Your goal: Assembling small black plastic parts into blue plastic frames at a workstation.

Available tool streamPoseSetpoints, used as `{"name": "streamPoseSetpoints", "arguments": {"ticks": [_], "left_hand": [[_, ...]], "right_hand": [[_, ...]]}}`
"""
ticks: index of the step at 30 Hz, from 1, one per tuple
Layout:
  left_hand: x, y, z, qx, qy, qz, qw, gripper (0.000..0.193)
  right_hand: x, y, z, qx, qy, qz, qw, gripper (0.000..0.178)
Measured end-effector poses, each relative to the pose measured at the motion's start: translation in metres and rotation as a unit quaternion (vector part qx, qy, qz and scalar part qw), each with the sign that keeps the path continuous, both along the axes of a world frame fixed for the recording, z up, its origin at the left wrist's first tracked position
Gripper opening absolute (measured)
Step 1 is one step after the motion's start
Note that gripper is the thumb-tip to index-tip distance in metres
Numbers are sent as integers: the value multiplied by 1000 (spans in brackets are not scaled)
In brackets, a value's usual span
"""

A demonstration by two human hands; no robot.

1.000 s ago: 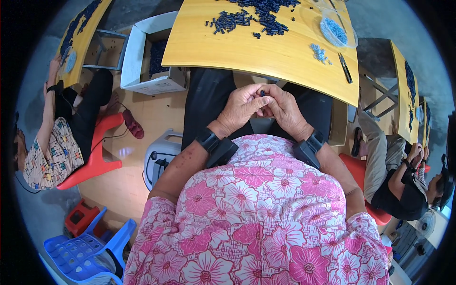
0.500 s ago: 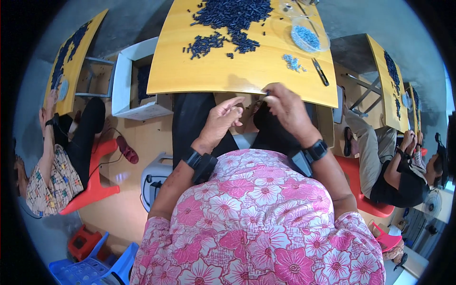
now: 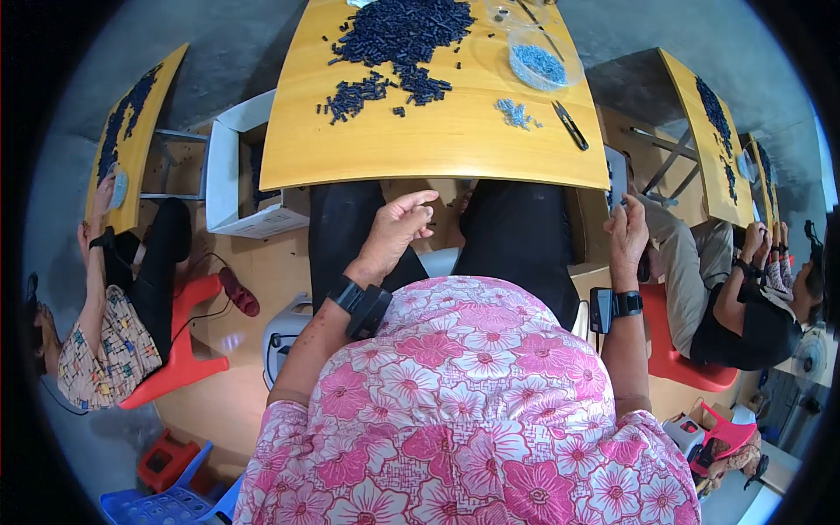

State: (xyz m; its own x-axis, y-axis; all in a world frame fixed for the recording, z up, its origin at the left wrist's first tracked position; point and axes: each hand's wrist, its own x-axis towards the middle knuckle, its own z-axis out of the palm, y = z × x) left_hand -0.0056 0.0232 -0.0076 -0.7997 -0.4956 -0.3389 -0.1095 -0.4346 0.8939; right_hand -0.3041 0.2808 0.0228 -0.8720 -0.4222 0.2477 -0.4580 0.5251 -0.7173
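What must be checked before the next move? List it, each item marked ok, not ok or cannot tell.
1. Left hand free: ok as far as shown; fingers loosely parted, nothing visible between them.
2. Right hand free: cannot tell; something small and dark shows at its fingertips.
3. Clear bowl on the table: ok.
4. Blue pieces all inside the bowl: not ok; a small heap lies outside.
5. Black snips uncovered: ok.
6. Dark parts in one pile: not ok; strays lie around.
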Motion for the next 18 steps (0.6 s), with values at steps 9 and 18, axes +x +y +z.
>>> {"name": "streamPoseSetpoints", "arguments": {"ticks": [9,18], "left_hand": [[3,3,2,-8,14,0,1000,36],[2,0,8,-1,1,-10,1000,38]], "right_hand": [[14,-42,13,-140,-46,0,989,23],[85,-185,58,-50,4,345,937,19]]}}
